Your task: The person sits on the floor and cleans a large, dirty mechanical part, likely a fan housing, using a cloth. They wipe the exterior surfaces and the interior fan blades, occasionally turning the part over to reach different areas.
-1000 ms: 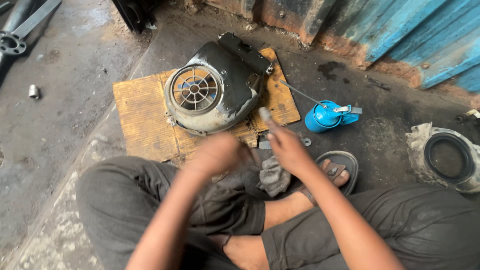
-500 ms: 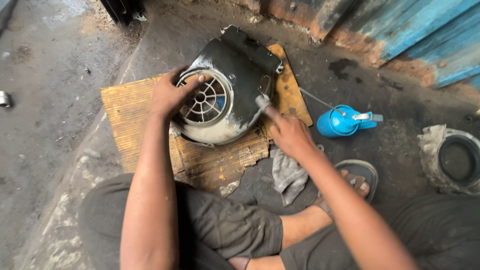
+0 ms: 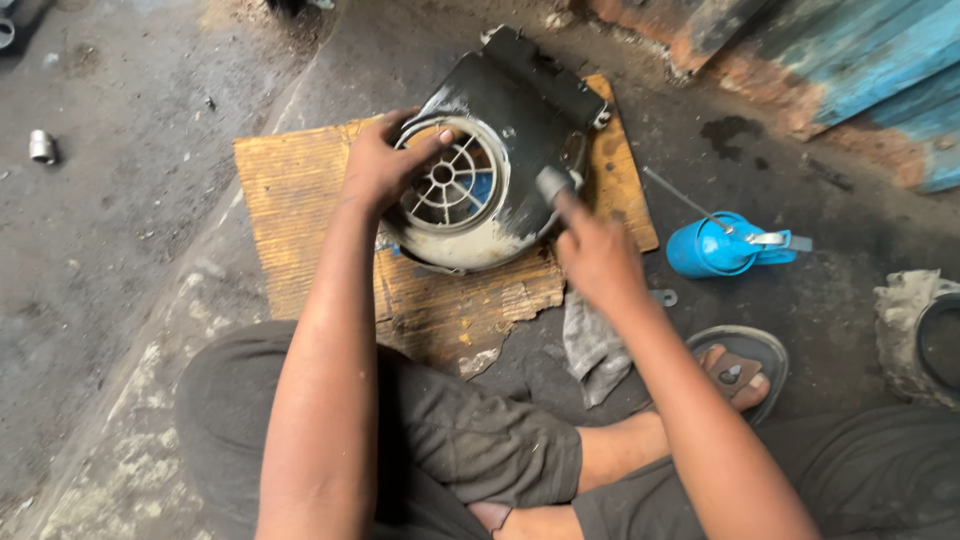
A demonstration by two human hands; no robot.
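While gripping the fan cover (image 3: 500,150) rim, left hand (image 3: 385,165) clamped there. Right hand (image 3: 597,255) closed round a small grey tool (image 3: 552,183), touching cover edge. Cardboard (image 3: 300,215) underneath, blue oil can (image 3: 715,248) near.

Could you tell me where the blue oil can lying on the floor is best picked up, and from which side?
Probably by the round body of the oil can, from above. It lies on its side, with the thin spout pointing up-left and the metal trigger on the right, so the body between them looks like the widest, sturdiest part, and nothing covers it.
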